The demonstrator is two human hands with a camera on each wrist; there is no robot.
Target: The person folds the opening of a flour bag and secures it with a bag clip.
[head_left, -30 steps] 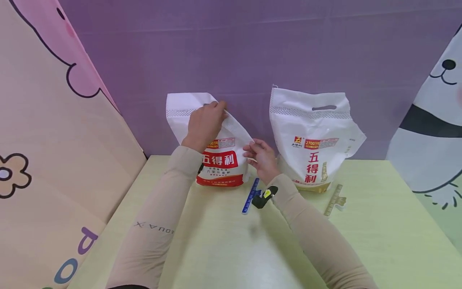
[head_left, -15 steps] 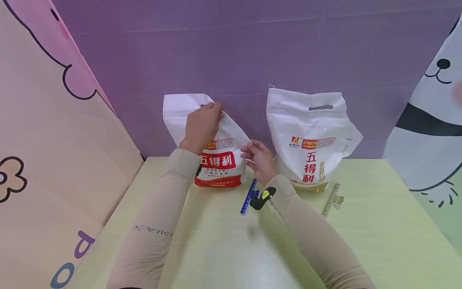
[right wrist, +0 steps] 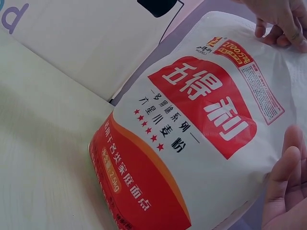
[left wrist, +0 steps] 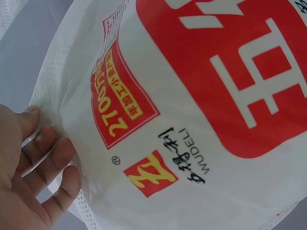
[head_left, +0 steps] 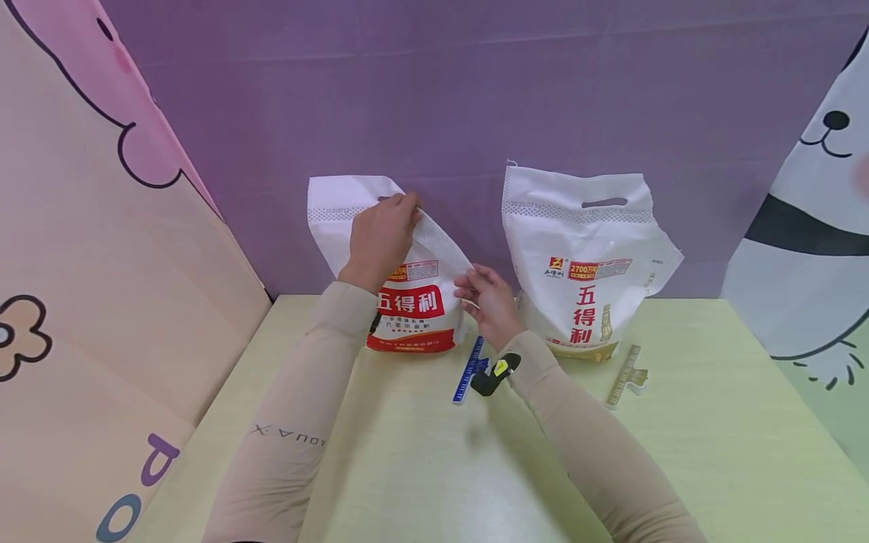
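A white flour bag with a red label and red base stands upright at the back of the table, left of centre. My left hand grips its top edge near the handle slot, and that top is folded over towards the right. In the left wrist view, the thumb and curled fingers of the left hand hold the white fabric. My right hand pinches the bag's right edge. In the right wrist view, that right hand is at the side of the flour bag, partly cut off by the frame.
A second white flour bag, with a gold base and a torn right corner, stands to the right. A blue bag clip lies below my right wrist, and a tan bag clip lies farther right. A purple cloth hangs behind.
The view has shifted slightly. Both hands keep their hold on the left flour bag, and neither the bags nor the clips have visibly moved.
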